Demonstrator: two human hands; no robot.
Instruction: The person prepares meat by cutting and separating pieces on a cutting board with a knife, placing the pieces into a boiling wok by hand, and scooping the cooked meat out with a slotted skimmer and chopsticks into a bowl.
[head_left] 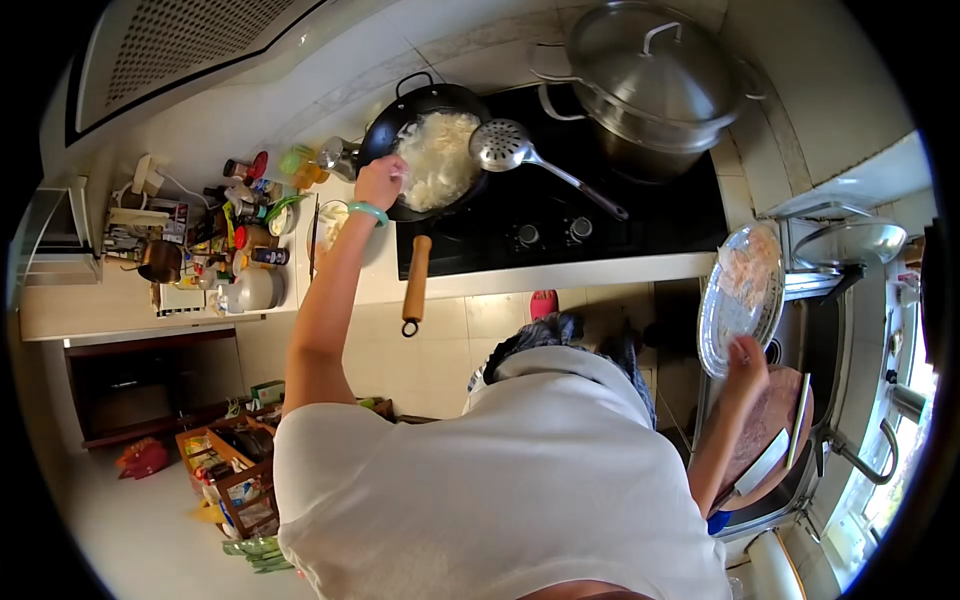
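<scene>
My left hand point(381, 182), with a green bangle on the wrist, is over the left edge of the black wok point(462, 100). Its fingers are closed together, and anything between them is too small to make out. Pale food point(440, 165) fills the wok's middle. A slotted ladle point(501, 146) rests across the wok's right rim, its handle over the black stove. On the right, my right hand point(746, 365) grips the near end of an oval plate point(712, 320) that carries pinkish-white food point(748, 268).
A large lidded steel pot point(655, 90) stands at the stove's back right. Beside the sink, a knife point(762, 462) lies on a round board point(735, 480). Several jars and bottles point(255, 240) crowd the left counter. The wok's wooden handle point(417, 280) sticks out over the counter edge.
</scene>
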